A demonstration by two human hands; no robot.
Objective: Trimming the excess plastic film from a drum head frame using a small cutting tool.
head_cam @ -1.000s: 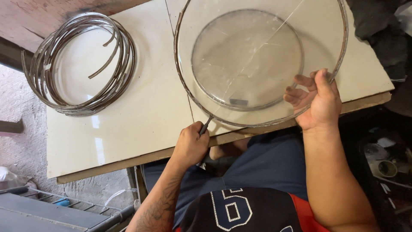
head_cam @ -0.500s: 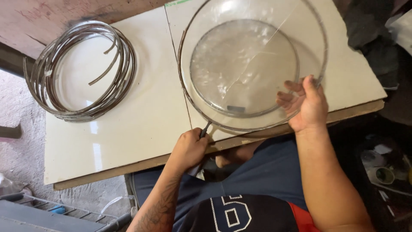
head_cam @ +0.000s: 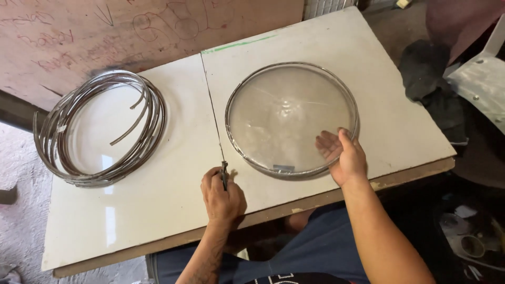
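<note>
While left hand (head_cam: 222, 197) fingers clench a small tool (head_cam: 224, 175), right hand (head_cam: 344, 156) lies open-palmed, fingers released, on round clear lid (head_cam: 289, 115)

white table (head_cam: 158, 210) w/ green edge line, silver hoops (head_cam: 97, 129), clear drumhead (head_cam: 284, 115)

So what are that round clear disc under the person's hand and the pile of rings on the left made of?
The disc looks like thin clear plastic film, glossy and see-through, set in a shiny metal rim. The rings look like bare metal: grey, with bright glints. The right hand rests on the disc.
</note>
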